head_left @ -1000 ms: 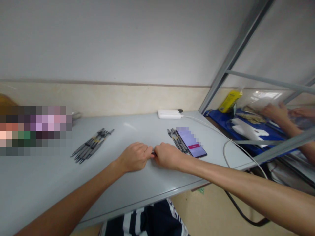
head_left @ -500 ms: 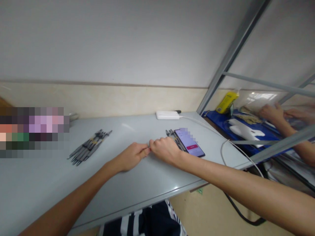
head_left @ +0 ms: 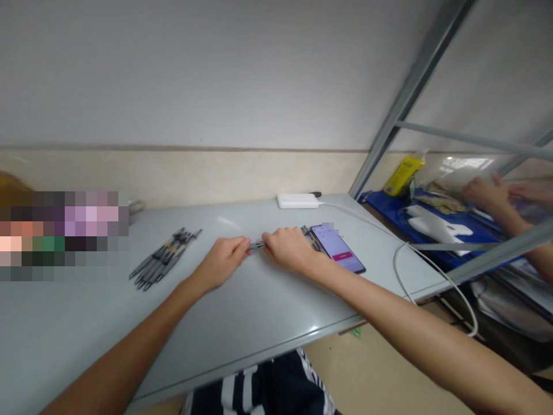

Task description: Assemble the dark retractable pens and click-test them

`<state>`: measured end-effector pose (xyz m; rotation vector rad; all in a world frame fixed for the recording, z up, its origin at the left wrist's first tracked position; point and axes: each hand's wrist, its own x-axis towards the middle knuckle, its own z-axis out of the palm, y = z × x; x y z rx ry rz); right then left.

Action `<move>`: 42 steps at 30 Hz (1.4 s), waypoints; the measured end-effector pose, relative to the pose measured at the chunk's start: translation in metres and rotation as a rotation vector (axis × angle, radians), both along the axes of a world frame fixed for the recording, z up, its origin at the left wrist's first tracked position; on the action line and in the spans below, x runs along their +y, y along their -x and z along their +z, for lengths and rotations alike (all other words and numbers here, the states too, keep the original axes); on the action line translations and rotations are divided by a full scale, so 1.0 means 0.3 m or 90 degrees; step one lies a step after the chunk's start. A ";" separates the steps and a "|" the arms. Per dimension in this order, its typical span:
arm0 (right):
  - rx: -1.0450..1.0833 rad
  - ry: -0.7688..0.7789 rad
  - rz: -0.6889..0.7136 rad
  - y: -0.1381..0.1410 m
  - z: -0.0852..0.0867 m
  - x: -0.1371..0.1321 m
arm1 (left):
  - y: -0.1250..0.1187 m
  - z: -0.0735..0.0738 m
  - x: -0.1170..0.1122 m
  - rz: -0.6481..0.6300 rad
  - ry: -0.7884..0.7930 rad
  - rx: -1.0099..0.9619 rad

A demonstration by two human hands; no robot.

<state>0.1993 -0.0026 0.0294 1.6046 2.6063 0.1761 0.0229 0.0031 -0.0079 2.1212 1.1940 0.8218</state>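
Observation:
Between my hands, above the table's middle, a slim grey pen (head_left: 257, 245) shows in a short stretch. My left hand (head_left: 224, 259) pinches its left end, fingers closed. Around the other end my right hand (head_left: 288, 248) is wrapped, hiding that part. To the left lies a bundle of grey and black pens (head_left: 164, 259), side by side on the tabletop. Just beyond my right hand is a phone (head_left: 339, 249) with a lit screen. Along its left edge several more pens (head_left: 310, 235) are partly covered by my hand.
A white power bank (head_left: 298, 201) with a white cable (head_left: 367, 218) sits near the wall. To the right, past a metal frame post (head_left: 389, 115), are a blue surface (head_left: 380, 210), a yellow packet (head_left: 405, 174) and another person's hands (head_left: 488, 193). The table (head_left: 207, 346) has a front edge.
My hands have drawn apart, the left one moving leftward, so a stretch of the pen now shows between them. The whole view has shifted slightly.

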 end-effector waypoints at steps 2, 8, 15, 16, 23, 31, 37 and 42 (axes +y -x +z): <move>0.002 0.010 -0.021 -0.002 -0.008 0.006 | 0.003 -0.008 0.007 0.006 0.029 -0.080; 0.250 0.166 0.001 -0.054 -0.012 0.049 | 0.029 -0.025 0.042 0.019 0.061 -0.198; 0.655 0.494 -0.083 -0.141 -0.045 0.098 | 0.054 -0.042 0.073 0.081 0.109 -0.299; 0.703 0.506 -0.084 -0.146 -0.053 0.099 | 0.054 -0.044 0.074 0.081 0.114 -0.306; 0.836 0.398 -0.113 -0.129 -0.091 0.087 | 0.053 -0.039 0.080 0.129 0.138 -0.370; 1.061 0.418 -0.132 -0.098 -0.129 0.075 | 0.058 -0.037 0.084 0.164 0.151 -0.408; 1.049 0.438 -0.164 -0.101 -0.144 0.072 | 0.059 -0.043 0.084 0.148 0.143 -0.380; 1.119 0.414 -0.148 -0.096 -0.137 0.067 | 0.058 -0.043 0.084 0.155 0.143 -0.376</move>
